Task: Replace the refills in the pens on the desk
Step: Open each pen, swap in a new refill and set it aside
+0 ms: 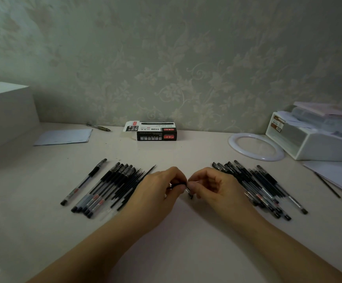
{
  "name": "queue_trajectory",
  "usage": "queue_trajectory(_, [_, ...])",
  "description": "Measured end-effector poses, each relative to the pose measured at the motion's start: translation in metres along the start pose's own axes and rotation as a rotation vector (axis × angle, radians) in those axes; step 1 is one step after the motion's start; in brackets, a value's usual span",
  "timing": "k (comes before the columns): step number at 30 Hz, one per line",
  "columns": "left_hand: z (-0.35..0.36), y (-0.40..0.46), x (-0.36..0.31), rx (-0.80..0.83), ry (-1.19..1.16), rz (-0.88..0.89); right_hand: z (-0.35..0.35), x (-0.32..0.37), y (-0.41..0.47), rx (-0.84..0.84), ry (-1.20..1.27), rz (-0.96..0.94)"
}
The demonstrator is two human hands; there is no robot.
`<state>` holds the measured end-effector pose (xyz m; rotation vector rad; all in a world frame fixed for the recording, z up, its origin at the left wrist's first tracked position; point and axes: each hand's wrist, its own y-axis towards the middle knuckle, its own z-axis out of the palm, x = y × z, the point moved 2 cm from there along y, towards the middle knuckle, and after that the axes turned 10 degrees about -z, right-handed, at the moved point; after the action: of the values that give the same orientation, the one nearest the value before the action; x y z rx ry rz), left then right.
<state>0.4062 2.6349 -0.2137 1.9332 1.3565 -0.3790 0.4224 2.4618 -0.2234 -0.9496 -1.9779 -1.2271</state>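
While meeting low over the pale desk top, left hand and right hand curled together, each pinching 1 end of a small dark pen; whether whole or in parts, cannot tell. Left of the hands, a fanned row of black-grip clear pens and thin dark refills. Right of the hands, a second heap of black pens. Beyond the hands, by the wall, an open black-and-white cardboard pen box. Farther right, a white ring and white plastic tray.
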Motion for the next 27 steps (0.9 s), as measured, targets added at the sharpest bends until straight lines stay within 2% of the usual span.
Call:
queue_trajectory(6, [-0.0031,-0.0019,-0.0041,0.026,-0.011,0.050,-0.0010,0.0002,-0.0010,0.021,-0.111,-0.045])
queue_trajectory(13, [-0.0007,-0.0021,-0.0042,0.018,-0.038,0.018,-0.0013,0.0012,-0.0001,0.013,-0.235,-0.102])
queue_trajectory(27, [-0.0017,-0.0011,-0.0004,-0.004,-0.028,-0.038,0.0007,0.0011,0.0005,0.049,-0.209,-0.076])
